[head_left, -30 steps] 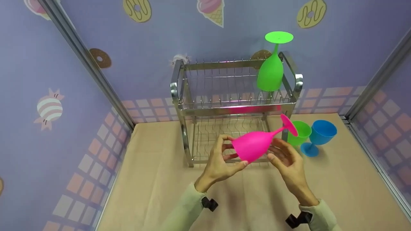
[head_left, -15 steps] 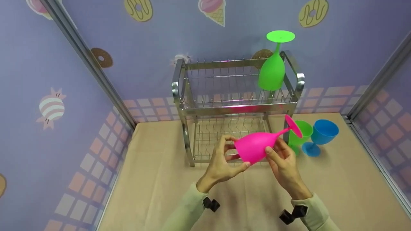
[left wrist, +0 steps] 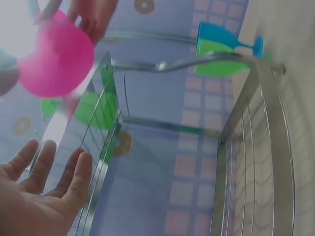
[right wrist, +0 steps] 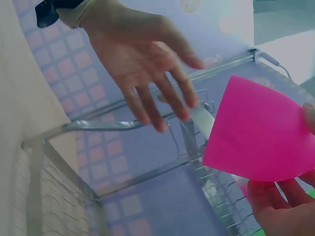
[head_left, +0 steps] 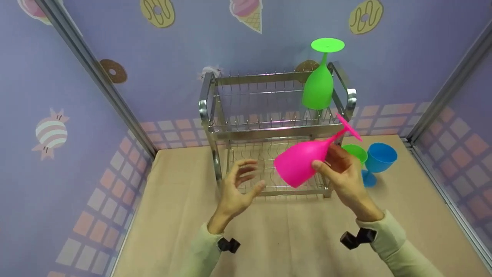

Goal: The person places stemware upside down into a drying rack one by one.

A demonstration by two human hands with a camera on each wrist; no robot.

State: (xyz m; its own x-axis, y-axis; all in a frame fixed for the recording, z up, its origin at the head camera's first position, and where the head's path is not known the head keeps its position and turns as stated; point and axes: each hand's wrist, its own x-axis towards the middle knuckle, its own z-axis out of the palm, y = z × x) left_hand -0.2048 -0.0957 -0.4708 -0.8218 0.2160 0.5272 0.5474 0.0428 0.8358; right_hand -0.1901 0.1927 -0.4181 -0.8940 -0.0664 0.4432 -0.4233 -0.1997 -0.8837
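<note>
A pink goblet (head_left: 298,161) tilts in the air before the rack, its mouth to the lower left and its foot to the upper right. My right hand (head_left: 346,179) grips its bowl near the stem, thumb in front. To the left, my left hand (head_left: 236,192) is apart from the goblet, with relaxed fingers and nothing in them. The right wrist view shows the goblet bowl (right wrist: 261,132) between right fingers (right wrist: 275,201) and thumb. A tall green goblet (head_left: 319,88) stands upside down at the right end of the metal rack's upper tier (head_left: 276,132).
Right of the rack, a green cup (head_left: 355,153) and a blue goblet (head_left: 380,157) stand upright on the cloth-covered table (head_left: 180,215). The lower wire shelf (head_left: 269,169) lies behind both hands. Patterned walls and metal posts (head_left: 92,77) enclose the table.
My left hand has let go of the pink goblet and drawn away left. My right hand, having taken hold of the bowl, has raised the goblet slightly.
</note>
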